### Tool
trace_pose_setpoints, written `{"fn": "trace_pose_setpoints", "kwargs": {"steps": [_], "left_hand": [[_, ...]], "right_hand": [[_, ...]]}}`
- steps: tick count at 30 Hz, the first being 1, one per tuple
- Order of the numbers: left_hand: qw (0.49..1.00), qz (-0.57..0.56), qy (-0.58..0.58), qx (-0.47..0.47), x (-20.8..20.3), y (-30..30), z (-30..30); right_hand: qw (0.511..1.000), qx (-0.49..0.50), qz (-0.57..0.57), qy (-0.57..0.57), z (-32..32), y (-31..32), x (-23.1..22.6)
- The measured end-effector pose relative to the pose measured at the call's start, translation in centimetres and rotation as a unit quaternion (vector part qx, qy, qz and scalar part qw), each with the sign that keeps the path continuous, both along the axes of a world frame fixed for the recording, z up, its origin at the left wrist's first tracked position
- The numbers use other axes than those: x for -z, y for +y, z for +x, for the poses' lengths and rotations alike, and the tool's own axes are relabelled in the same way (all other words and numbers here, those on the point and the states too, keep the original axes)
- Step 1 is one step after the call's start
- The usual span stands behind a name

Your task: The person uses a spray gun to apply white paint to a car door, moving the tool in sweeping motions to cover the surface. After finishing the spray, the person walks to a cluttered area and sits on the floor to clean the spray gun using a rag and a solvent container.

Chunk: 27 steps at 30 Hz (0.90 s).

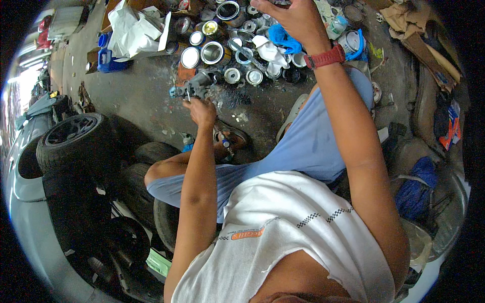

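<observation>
Many cans (190, 57) crowd near the right hand (297, 22), its grip unclear, while the left hand (203, 111) clasps a grey tool (200, 82).

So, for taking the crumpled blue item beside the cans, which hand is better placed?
Probably the right hand: it appears closest to the blue item, though some fingers are out of frame. The left hand is farther away and seems busy holding a grey tool.

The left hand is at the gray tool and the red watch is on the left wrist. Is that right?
Wrong wrist: the head view shows the red watch on the right wrist. The left hand is at the gray tool.
</observation>
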State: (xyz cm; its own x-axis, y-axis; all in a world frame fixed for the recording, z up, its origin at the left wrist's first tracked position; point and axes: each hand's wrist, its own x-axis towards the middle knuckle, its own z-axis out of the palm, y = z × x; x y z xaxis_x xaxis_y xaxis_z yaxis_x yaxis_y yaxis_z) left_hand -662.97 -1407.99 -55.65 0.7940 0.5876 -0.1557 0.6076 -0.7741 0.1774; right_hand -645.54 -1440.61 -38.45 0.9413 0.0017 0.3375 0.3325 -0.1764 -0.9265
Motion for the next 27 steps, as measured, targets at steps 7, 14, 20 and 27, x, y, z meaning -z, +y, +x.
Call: {"fn": "trace_pose_setpoints", "kwargs": {"steps": [7,14,20,27], "left_hand": [[0.933,-0.309,-0.053,-0.176,5.3,6.7,-1.9],[0.643,-0.692,-0.157,-0.286,1.8,8.0,-3.3],[0.601,-0.736,-0.241,-0.195,-11.8,4.2,0.2],[0.655,-0.705,-0.241,-0.126,-18.3,2.2,4.7]], "right_hand": [[0.999,-0.009,0.038,0.031,-0.3,-0.3,-0.7],[0.96,0.047,0.277,0.006,0.9,-1.9,1.5],[0.913,0.203,0.351,0.055,2.4,-1.7,3.3],[0.914,0.331,0.202,0.118,-0.4,4.9,14.8]]}}
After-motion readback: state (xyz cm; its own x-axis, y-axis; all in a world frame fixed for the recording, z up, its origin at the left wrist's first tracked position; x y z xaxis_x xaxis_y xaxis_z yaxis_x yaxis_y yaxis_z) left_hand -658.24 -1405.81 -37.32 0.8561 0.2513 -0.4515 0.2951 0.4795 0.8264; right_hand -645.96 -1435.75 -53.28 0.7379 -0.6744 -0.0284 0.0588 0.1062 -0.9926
